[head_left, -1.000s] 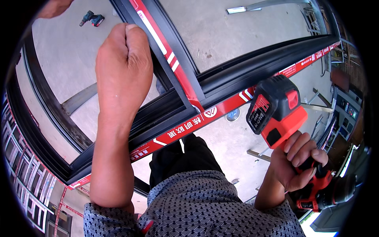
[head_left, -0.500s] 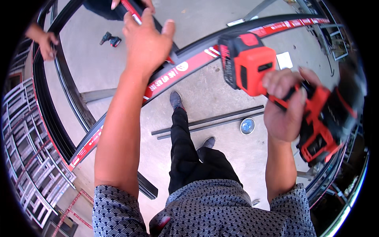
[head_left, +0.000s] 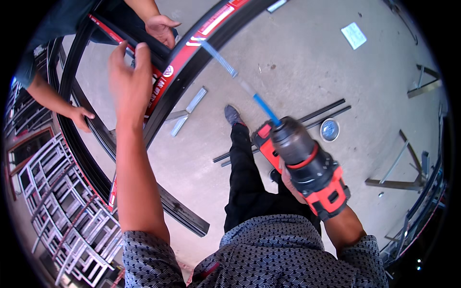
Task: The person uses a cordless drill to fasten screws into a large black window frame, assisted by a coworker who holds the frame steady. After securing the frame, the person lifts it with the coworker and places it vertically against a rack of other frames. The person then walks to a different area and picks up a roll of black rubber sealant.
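My right hand (head_left: pixel 287 182), mostly hidden behind the tool, is closed round the grip of a red and black cordless drill (head_left: pixel 303 158). From its chuck a long blue bit (head_left: pixel 265 107) points up and left. Beyond the bit, in line with it, is a ribbed blue-grey piece (head_left: pixel 219 58) whose end overlaps the frame bar; whether it touches I cannot tell. The dark metal frame (head_left: pixel 165 98) carries red label strips. My left hand (head_left: pixel 130 81), slightly blurred, is at the frame's joint beside a crossbar (head_left: pixel 113 36), fingers and thumb apart.
Across the frame is a co-worker, with one hand (head_left: pixel 161 30) by the joint and another hand (head_left: pixel 80 117) at the frame's left side. A bowl of small blue pieces (head_left: pixel 330 129), two dark bars (head_left: pixel 324 111) and a white sheet (head_left: pixel 354 36) lie on the floor. Metal lattices (head_left: pixel 72 206) stand left.
The drill has swung from the right toward the middle, its bit now pointing at the frame. My left hand has shifted left and down in view. The co-worker's hand and body show more.
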The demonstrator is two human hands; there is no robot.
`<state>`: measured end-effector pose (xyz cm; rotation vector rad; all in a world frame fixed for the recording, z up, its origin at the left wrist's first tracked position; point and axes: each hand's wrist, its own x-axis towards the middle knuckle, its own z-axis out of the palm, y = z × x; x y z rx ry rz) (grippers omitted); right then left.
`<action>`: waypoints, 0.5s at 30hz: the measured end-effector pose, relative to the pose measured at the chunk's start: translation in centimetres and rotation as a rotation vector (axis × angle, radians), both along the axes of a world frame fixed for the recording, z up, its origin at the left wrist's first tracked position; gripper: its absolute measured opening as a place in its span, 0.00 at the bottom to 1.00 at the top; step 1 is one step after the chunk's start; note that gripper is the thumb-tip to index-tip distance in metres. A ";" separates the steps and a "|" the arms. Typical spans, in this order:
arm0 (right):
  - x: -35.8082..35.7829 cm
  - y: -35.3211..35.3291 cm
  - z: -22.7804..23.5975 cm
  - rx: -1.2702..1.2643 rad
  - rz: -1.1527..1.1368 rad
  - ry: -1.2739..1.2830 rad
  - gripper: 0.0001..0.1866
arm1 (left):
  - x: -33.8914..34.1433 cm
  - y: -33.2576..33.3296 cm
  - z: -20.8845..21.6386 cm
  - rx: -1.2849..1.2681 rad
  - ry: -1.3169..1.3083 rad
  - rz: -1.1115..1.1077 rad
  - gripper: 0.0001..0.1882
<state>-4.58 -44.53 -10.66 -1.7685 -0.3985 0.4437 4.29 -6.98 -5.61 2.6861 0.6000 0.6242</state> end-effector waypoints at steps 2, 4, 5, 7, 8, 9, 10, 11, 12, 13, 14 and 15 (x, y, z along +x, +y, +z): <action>-1.1 -0.5 -2.6 0.014 0.043 -0.071 0.17 | -1.7 -2.1 1.4 -0.152 0.076 0.015 0.34; -2.0 -0.8 -4.7 0.195 0.029 0.026 0.19 | -3.3 -2.6 0.9 -0.167 0.100 -0.098 0.36; -2.4 -0.9 -5.9 0.302 0.013 0.125 0.19 | -4.0 -2.7 0.7 -0.175 0.110 -0.151 0.37; -1.8 -0.3 -6.9 0.251 0.061 -0.068 0.19 | -4.4 -3.4 0.3 -0.169 0.155 -0.210 0.39; -1.6 0.0 -7.1 0.256 0.065 -0.040 0.19 | -4.3 -3.7 0.2 -0.138 0.159 -0.242 0.39; -1.5 0.5 -7.5 0.259 0.066 -0.032 0.19 | -4.0 -3.8 0.1 -0.094 0.168 -0.246 0.39; -1.4 1.0 -7.9 0.262 0.067 -0.028 0.19 | -3.8 -3.6 -0.1 -0.052 0.175 -0.252 0.38; -1.2 1.7 -8.5 0.263 0.066 -0.043 0.19 | -3.6 -3.5 -0.3 -0.010 0.183 -0.257 0.38; -1.3 2.0 -8.8 0.239 0.081 -0.055 0.19 | -3.6 -3.5 -0.3 0.012 0.190 -0.261 0.38; -1.5 2.4 -9.3 0.218 0.090 -0.066 0.20 | -3.6 -3.6 -0.1 0.032 0.193 -0.267 0.38; -1.7 3.0 -9.8 0.198 0.098 -0.075 0.20 | -3.6 -3.5 -0.1 0.051 0.196 -0.273 0.38; -1.7 3.3 -10.4 0.209 0.106 -0.094 0.20 | -3.6 -3.3 -0.3 0.046 0.193 -0.285 0.38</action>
